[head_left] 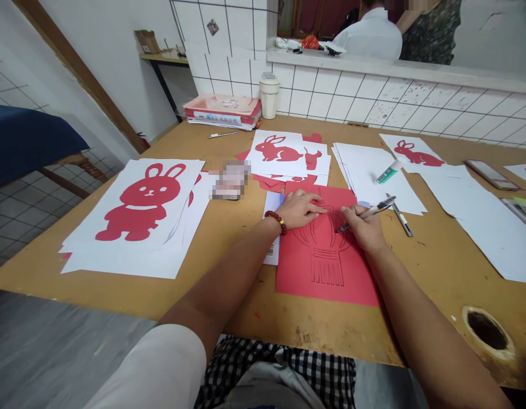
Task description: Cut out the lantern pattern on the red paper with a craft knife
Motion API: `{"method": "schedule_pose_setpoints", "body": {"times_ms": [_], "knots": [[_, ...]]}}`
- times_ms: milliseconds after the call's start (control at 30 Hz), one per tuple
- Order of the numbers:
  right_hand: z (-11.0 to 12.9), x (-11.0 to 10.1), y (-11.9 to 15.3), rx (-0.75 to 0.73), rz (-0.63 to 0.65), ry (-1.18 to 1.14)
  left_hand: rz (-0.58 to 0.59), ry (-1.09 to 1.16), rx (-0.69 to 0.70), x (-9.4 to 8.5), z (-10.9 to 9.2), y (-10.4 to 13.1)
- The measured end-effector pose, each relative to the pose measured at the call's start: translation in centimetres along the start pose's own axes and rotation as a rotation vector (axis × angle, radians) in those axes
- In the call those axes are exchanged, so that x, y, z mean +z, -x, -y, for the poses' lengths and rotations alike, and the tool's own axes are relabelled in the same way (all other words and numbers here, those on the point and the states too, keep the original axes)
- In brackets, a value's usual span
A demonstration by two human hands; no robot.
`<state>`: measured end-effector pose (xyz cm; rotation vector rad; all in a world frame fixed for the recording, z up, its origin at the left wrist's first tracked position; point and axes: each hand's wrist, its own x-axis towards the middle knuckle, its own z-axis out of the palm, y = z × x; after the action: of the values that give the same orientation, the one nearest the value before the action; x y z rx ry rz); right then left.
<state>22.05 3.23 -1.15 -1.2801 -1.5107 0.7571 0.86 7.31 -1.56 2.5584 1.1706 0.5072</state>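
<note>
A red sheet (297, 267) lies on the wooden table with a lantern-like outline and fringe lines on it. My left hand (299, 209) rests on its upper left part, fingers spread and flat, holding nothing. My right hand (365, 226) grips a dark pen-like tool (378, 208), whose tip touches or nearly touches the sheet's right half. Under the red sheet's left edge a pale booklet (271, 255) shows. Just right of my right hand lies a utility knife (401, 218).
White sheets with red rabbits (150, 190) lie at the left; another rabbit sheet (278, 153) is behind the red one. A glue stick (388, 172) sits on white papers. Farther back stand books (222, 112) and a cup (269, 96). A round hole (488, 329) pierces the table at right.
</note>
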Motion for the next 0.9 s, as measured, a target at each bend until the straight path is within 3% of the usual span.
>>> {"method": "schedule_pose_setpoints", "body": {"times_ms": [900], "knots": [[-0.02, 0.00, 0.18, 0.018, 0.060, -0.042, -0.009, 0.001, 0.010, 0.01, 0.03, -0.01]]}}
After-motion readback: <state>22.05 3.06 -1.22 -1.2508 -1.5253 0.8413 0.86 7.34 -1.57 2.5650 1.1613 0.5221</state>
